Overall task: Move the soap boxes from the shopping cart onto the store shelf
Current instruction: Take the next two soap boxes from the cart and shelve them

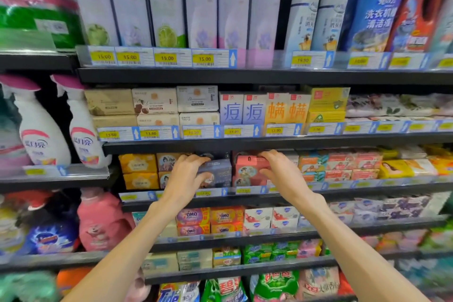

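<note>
Both my arms reach up to the third shelf [245, 200] of a store rack. My left hand [186, 176] grips a dark blue-grey soap box [218, 173] from its left side, fingers curled over its top edge. My right hand [282, 171] holds a pink soap box [247, 170] with a figure printed on it, fingers over the top and thumb at its right side. The two boxes stand side by side at the shelf front. The shopping cart is out of view.
Yellow soap boxes [138, 170] stand left of my left hand and orange-red packs [340, 165] right of my right hand. The shelf above [245, 146] overhangs closely, carrying more soap boxes. Spray bottles [83, 127] fill the left bay, and detergent bags sit below.
</note>
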`<state>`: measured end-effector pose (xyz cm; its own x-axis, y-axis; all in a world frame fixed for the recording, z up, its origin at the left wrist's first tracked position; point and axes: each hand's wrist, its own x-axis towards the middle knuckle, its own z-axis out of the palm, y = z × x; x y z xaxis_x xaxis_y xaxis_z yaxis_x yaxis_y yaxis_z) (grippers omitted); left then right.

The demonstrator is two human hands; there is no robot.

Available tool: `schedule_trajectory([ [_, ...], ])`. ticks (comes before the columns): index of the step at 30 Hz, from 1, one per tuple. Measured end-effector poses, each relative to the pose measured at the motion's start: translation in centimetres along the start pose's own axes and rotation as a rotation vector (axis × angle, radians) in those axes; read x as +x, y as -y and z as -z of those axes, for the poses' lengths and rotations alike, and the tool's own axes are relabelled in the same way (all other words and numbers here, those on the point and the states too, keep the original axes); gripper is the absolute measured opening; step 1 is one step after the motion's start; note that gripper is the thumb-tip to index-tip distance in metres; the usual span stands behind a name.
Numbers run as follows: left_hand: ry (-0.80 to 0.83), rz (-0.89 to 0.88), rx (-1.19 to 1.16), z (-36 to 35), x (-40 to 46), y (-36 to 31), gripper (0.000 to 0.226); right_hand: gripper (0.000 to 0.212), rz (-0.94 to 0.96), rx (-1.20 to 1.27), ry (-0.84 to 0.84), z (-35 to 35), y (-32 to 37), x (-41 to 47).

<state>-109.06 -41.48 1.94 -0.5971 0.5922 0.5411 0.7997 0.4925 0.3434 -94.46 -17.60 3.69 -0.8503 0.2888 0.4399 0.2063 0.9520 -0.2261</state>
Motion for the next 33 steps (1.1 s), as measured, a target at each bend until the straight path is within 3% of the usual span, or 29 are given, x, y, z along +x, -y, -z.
schedule_trajectory([
  [18, -0.101, 0.123, 0.012, -2.5, 0.6, 1.0, 0.041, 0.044, -0.02, -0.001, -0.03, -1.8, 0.1, 1.2],
  [24, -0.211, 0.084, 0.113, -3.8, 0.0, 0.8, 0.042, 0.047, -0.028, -0.02, -0.006, -1.9, 0.1, 1.5],
  [33, -0.24, 0.055, 0.189, -4.9, 0.6, 0.8, 0.041, 0.051, -0.06, -0.014, 0.085, -2.0, -0.3, 2.7],
])
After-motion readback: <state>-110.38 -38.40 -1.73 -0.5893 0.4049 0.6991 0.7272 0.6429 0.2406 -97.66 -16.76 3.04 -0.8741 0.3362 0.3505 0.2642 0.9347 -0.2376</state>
